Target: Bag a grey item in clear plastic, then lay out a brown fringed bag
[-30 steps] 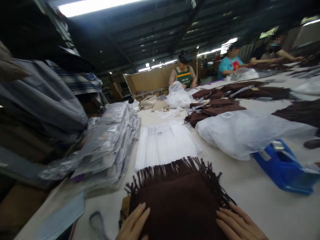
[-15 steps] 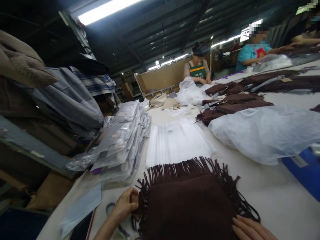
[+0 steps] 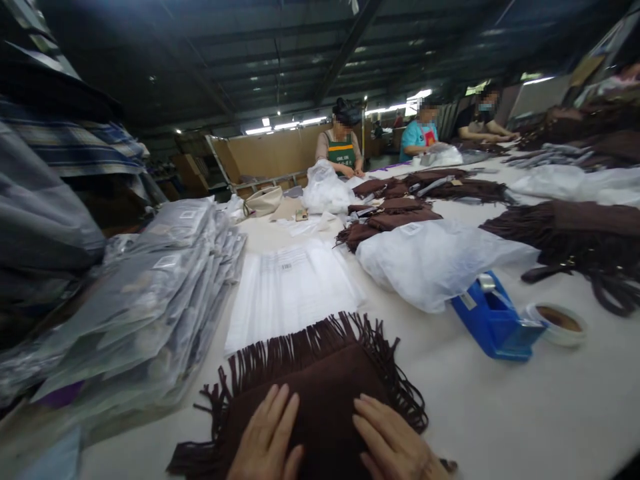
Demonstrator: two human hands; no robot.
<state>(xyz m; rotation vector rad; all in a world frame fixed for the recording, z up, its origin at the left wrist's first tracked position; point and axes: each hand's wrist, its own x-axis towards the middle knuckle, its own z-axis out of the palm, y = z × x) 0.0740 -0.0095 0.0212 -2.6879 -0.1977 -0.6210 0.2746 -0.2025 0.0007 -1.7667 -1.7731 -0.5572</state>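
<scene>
A dark brown fringed bag lies flat on the pale table in front of me, its fringe spread along the far edge and both sides. On its left half my left hand rests palm down with fingers stretched out. My right hand lies flat on the right part of the bag, fingers extended. Just beyond the fringe is a stack of clear plastic bags with a small barcode on it.
Filled, labelled plastic packets are piled at left. At right stand a blue tape dispenser, a tape roll and a crumpled plastic bag. More brown fringed bags lie beyond. Several people work across the table, one in a green apron.
My left hand has gone from the bag's left fringe onto its top. My right hand has shifted from the right edge inward. The view has turned right, bringing the tape dispenser fully into sight.
</scene>
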